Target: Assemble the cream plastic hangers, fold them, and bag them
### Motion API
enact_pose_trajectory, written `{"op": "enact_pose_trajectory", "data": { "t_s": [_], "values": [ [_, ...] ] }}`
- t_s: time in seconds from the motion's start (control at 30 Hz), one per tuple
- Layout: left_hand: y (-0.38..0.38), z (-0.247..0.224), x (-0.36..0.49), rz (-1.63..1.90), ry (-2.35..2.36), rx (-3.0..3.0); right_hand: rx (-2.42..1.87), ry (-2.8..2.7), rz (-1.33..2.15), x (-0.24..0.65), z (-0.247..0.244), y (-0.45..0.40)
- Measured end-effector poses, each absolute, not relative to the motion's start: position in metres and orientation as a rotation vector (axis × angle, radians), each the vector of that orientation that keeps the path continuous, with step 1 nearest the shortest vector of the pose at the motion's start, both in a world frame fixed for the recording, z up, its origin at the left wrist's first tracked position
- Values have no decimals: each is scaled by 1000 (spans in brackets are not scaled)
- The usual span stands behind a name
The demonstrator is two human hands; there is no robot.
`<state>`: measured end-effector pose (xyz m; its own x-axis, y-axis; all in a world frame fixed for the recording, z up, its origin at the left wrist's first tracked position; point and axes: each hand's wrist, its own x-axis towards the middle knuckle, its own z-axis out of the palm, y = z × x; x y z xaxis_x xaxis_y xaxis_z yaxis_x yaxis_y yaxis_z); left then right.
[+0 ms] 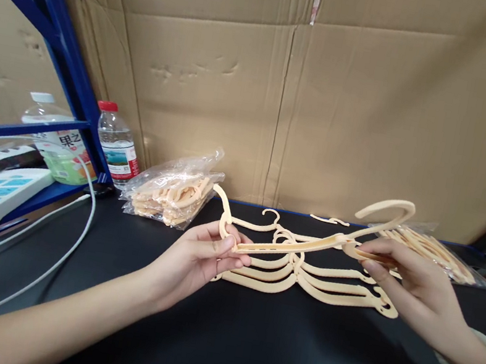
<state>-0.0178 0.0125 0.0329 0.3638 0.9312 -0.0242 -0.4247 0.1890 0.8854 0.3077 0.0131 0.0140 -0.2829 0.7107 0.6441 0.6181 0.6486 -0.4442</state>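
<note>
A beige plastic folding clothes hanger (292, 248) is held up level above the black table, its hook rising at the right. My left hand (186, 263) pinches its left end between thumb and fingers. At the other end, my right hand (416, 294) grips the hanger's other arm beside the hook joint; my fingers partly hide that piece. Behind and below the held hanger, several matching hangers (260, 284) lie in a row on the table, partly covered by it and by my hands.
Bagged beige hangers (170, 194) sit at back left, and another clear bag (435, 253) lies at back right. A red-capped water bottle (119, 151), a juice bottle (66, 154) and a white cable (87, 223) are leftward. A cardboard wall (219, 102) and blue frame (73, 77) border the table.
</note>
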Motion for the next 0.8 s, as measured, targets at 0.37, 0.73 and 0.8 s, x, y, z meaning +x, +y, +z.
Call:
{"op": "enact_pose_trajectory", "data": {
  "t_s": [0.37,0.73,0.8],
  "values": [
    [14,32,-21,1030,582,972,-957,-2039,32,308,14,15],
    [12,30,-19,1020,577,1001,-984,-2052,113,307,15,12],
    [13,29,-19,1020,577,1011,-983,-2061,119,307,15,12]
  ]
}}
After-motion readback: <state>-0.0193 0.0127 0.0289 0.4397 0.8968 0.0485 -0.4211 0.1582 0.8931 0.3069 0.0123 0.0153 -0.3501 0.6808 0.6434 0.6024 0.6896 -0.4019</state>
